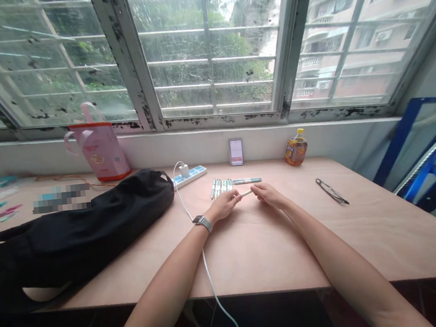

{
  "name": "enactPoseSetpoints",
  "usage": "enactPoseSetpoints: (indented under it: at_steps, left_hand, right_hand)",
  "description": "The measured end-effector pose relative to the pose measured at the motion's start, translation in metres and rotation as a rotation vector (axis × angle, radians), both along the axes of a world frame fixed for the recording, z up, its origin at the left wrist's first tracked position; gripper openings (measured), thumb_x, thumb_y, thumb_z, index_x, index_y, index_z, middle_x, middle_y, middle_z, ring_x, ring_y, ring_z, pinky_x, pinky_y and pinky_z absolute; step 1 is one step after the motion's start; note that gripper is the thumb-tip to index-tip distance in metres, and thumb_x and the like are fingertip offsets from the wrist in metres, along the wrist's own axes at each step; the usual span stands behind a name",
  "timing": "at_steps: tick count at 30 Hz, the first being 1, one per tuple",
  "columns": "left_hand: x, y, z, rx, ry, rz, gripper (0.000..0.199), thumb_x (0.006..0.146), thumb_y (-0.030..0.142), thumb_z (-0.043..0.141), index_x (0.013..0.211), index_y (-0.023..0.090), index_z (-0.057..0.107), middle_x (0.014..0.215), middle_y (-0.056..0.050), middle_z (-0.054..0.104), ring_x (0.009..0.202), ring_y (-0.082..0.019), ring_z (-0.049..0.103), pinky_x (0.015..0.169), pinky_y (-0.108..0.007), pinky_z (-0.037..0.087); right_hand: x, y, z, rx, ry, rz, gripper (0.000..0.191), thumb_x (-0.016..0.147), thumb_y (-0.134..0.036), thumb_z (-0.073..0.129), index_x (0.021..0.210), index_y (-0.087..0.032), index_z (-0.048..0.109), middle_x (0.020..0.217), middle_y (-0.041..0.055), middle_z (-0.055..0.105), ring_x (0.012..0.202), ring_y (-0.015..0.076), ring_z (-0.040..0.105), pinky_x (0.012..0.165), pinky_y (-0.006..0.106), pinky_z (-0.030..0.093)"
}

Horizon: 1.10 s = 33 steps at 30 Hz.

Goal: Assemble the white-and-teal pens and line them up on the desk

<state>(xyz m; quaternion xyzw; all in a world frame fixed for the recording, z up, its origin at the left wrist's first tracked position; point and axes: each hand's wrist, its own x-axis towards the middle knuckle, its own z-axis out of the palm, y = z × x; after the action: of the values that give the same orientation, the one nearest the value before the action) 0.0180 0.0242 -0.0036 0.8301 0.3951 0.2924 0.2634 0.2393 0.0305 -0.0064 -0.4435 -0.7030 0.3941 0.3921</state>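
A slim pale pen (247,193) lies sideways between my two hands, just above the wooden table. The fingertips of my left hand (226,205) pinch its left end, and a watch sits on that wrist. My right hand (268,194) has its fingers closed on the other end. Behind my left hand stands a row of several white and teal pens (220,186) laid side by side, partly hidden by the fingers. More pens (246,181) lie crosswise at the right of that row.
A long black bag (82,238) covers the table's left part. A power strip (196,174) with a white cable, a propped phone (236,152), a drink bottle (295,148) and a pink bag (103,151) line the back. Glasses (332,191) lie at the right.
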Motion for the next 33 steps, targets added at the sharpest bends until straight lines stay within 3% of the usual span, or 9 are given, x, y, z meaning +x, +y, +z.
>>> enactPoseSetpoints:
  at_steps: [4,7,14,20,25,28,33]
  left_hand:
    - [-0.002,0.003,0.001,-0.143,-0.040,-0.046,0.050,0.095,0.059,0.039,0.082,0.016,0.063,0.061,0.002,0.050,0.057,-0.013,0.046,0.056,-0.026,0.035]
    - [0.000,0.003,0.001,-0.178,-0.055,-0.050,0.052,0.094,0.060,0.038,0.078,0.016,0.062,0.058,0.002,0.049,0.053,-0.012,0.044,0.055,-0.026,0.034]
    - [0.002,0.003,-0.001,-0.175,-0.010,-0.019,0.056,0.093,0.059,0.038,0.071,0.015,0.064,0.053,0.001,0.052,0.049,-0.013,0.046,0.054,-0.027,0.035]
    - [0.002,0.002,-0.001,-0.228,-0.013,0.002,0.060,0.093,0.062,0.036,0.075,0.014,0.067,0.053,0.000,0.053,0.048,-0.014,0.048,0.053,-0.027,0.037]
    - [0.002,0.000,0.003,-0.214,0.022,-0.027,0.061,0.093,0.064,0.035,0.075,0.015,0.066,0.056,-0.001,0.057,0.048,-0.014,0.050,0.054,-0.027,0.039]
    - [0.000,-0.001,0.004,-0.212,0.027,-0.057,0.060,0.093,0.066,0.036,0.081,0.015,0.065,0.058,-0.001,0.059,0.049,-0.014,0.052,0.054,-0.026,0.039]
    - [-0.002,-0.004,0.001,-0.206,0.044,-0.073,0.048,0.088,0.064,0.054,0.109,0.021,0.057,0.063,0.002,0.063,0.049,-0.015,0.054,0.051,-0.025,0.038]
  right_hand:
    - [0.002,-0.005,0.005,0.010,-0.039,0.031,0.040,0.080,-0.058,0.058,0.076,-0.019,0.052,0.059,-0.0050,0.042,0.052,0.0091,0.036,0.049,0.022,0.028]
    - [0.001,-0.005,0.004,0.043,-0.016,-0.038,0.032,0.077,-0.050,0.062,0.083,-0.018,0.058,0.066,-0.0024,0.050,0.056,0.0107,0.045,0.053,0.023,0.035]
    - [0.000,0.001,-0.005,0.063,-0.150,-0.099,0.049,0.088,-0.056,0.048,0.061,-0.016,0.057,0.058,0.0012,0.055,0.054,0.0112,0.046,0.055,0.024,0.035]
    - [0.003,-0.004,0.000,0.012,-0.036,-0.017,0.036,0.077,-0.050,0.065,0.086,-0.015,0.067,0.067,-0.0001,0.059,0.056,0.0111,0.047,0.055,0.023,0.038]
    - [0.003,0.002,-0.003,0.044,-0.139,-0.101,0.049,0.087,-0.057,0.049,0.065,-0.015,0.062,0.060,0.0027,0.058,0.056,0.0120,0.048,0.055,0.024,0.036]
    - [0.002,0.002,-0.003,0.043,-0.155,-0.102,0.045,0.084,-0.055,0.053,0.065,-0.015,0.063,0.059,0.0014,0.057,0.055,0.0112,0.046,0.055,0.024,0.035]
    - [-0.001,-0.009,0.005,0.011,0.020,-0.029,0.035,0.075,-0.048,0.065,0.086,-0.015,0.070,0.072,0.0029,0.063,0.060,0.0117,0.048,0.058,0.025,0.039]
